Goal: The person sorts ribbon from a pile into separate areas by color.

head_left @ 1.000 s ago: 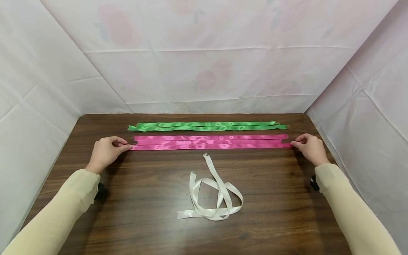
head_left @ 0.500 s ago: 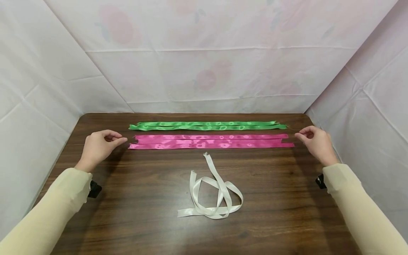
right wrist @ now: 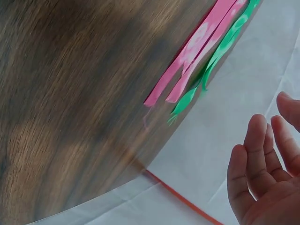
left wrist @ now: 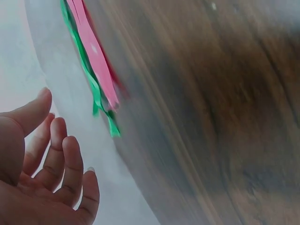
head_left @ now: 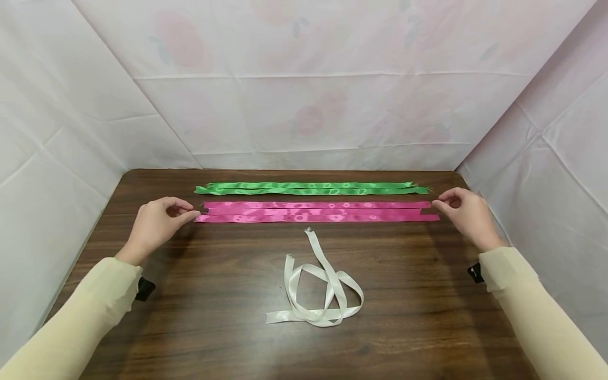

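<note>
Several pink satin ribbons [head_left: 313, 211] lie stretched side by side across the table, their ends uneven. At their left end is my left hand [head_left: 154, 224], its thumb tip by the front strip; contact is hard to judge. In the left wrist view my left hand [left wrist: 56, 173] has loosely bent fingers with the thumb apart from them. My right hand [head_left: 467, 215] hovers near the right ends of the pink strips. Seen from the right wrist, that hand [right wrist: 267, 173] is relaxed and holds nothing. Behind the pink strips run green ribbons [head_left: 309, 189], laid parallel to them.
A white ribbon [head_left: 334, 285] lies loosely looped on the dark wooden table [head_left: 228, 338], in front of the pink strips. Pale fabric [head_left: 309, 116] hangs behind the table and on both sides. An orange strip [right wrist: 183, 197] shows beyond the table corner.
One second ago both hands pinched the ends of the front pink ribbon. They let go and moved away from it; since then both have come slightly inward again. The ribbons have stayed put.
</note>
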Demonstrator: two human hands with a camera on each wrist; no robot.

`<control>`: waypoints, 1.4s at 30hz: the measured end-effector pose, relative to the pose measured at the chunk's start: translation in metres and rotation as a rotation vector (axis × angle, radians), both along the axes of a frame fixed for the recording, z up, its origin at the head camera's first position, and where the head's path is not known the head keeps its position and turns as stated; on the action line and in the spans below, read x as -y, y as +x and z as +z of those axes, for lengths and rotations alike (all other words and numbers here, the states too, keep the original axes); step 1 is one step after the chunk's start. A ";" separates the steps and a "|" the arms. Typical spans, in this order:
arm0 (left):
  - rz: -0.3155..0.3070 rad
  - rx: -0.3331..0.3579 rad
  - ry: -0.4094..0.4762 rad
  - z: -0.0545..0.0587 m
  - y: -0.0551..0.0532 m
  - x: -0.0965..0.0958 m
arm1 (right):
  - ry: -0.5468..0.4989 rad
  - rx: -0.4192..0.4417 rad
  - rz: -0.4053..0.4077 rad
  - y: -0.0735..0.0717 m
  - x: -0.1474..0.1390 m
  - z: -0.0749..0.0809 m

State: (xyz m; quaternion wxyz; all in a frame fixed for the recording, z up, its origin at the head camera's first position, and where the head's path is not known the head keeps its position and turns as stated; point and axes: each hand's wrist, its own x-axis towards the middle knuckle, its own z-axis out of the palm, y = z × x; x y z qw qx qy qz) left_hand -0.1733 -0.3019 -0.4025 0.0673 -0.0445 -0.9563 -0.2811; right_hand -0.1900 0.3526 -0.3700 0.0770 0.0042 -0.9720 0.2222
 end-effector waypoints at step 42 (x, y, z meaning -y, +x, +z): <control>-0.497 -0.099 -0.032 -0.017 0.011 -0.153 | 0.058 0.003 0.395 0.055 0.153 -0.034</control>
